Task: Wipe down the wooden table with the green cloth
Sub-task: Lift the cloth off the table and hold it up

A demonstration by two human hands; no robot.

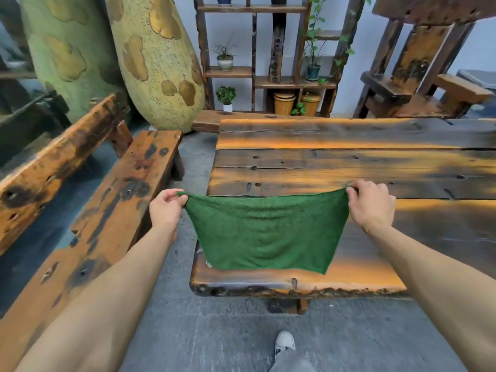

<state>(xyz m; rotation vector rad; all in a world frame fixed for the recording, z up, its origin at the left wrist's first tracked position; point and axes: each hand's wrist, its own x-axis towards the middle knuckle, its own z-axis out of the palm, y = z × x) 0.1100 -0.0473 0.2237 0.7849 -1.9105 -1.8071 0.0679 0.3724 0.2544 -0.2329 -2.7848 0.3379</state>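
A green cloth [265, 232] hangs spread out in the air over the near left corner of the wooden table [335, 162]. My left hand [166, 208] pinches its upper left corner, just off the table's left edge. My right hand [371, 205] pinches the upper right corner above the tabletop. The cloth's lower edge droops close to the table's front; whether it touches the wood I cannot tell. The table is a long, dark, orange-streaked plank top with knots and holes.
A wooden bench [107, 218] runs along the left, with a narrow strip of grey floor [182, 277] between it and the table. Behind the table stand a shelf [255, 73] with potted plants, a large mottled sculpture [158, 63] and a heavy wooden chair [418, 76]. My shoe [284, 342] is on the floor below.
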